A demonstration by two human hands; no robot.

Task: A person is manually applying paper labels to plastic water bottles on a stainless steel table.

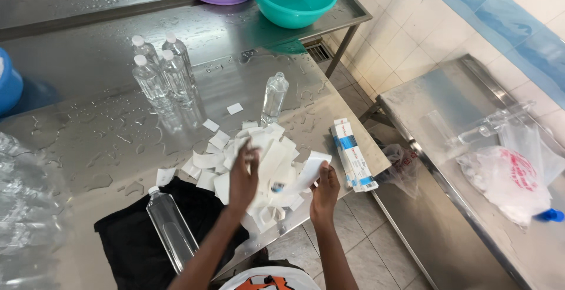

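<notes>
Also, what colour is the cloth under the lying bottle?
Black. The cloth under the bottle shows in the head view.

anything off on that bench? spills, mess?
Yes. Water droplets cover the steel table, right beside a loose pile of white paper slips under both hands. One bottle lies flat on a black cloth.

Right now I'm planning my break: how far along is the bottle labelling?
Done: a label stack lies ready. In hand: the right hand holds a label strip; the left hand is over the backing-paper pile. Left: four capped bottles look bare.
</notes>
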